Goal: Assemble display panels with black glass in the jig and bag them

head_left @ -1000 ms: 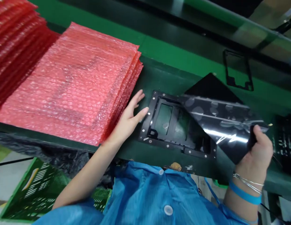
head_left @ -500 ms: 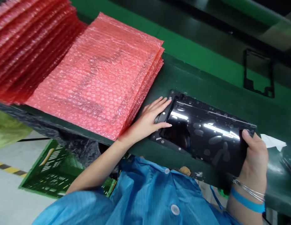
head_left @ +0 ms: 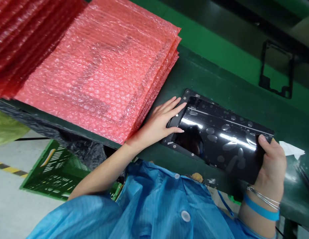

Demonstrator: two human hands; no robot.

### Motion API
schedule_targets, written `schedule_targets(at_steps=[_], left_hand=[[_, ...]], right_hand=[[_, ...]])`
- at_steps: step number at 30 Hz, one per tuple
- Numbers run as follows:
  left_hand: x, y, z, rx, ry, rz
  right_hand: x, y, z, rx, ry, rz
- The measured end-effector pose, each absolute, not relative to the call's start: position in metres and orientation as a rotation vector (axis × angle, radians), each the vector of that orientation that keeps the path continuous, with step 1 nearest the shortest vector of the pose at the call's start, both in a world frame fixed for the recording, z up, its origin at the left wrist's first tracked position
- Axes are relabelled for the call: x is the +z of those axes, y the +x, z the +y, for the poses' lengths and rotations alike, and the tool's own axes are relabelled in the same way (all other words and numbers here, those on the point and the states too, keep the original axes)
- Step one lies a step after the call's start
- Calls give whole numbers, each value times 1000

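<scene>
Right hand point(head_left: 272, 159) grips one end of a glossy black rectangular panel point(head_left: 219, 141), thumb uppermost. Left hand point(head_left: 159, 124), fingers spread, rests on the flat black rectangular frame point(head_left: 183, 151) beneath it, on a smooth dark-green bench point(head_left: 206, 76). Judged step: alignment; next move calls for level seating.

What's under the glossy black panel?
A black frame with pale dots: its left end sticks out past the panel, partly hidden by the left hand. Anything else beneath is covered; can't tell.
</scene>
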State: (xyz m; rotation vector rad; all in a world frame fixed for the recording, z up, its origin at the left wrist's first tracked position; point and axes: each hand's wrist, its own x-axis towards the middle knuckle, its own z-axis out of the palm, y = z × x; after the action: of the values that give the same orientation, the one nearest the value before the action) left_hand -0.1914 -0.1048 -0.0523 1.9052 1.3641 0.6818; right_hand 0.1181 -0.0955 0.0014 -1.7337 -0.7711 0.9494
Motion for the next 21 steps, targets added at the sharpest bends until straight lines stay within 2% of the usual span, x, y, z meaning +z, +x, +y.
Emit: schedule_targets(at_steps=[21], left_hand=[[-49, -184, -110, 635, 2090, 1422]], right_hand=[[13, 114, -86, 960, -1803, -836]])
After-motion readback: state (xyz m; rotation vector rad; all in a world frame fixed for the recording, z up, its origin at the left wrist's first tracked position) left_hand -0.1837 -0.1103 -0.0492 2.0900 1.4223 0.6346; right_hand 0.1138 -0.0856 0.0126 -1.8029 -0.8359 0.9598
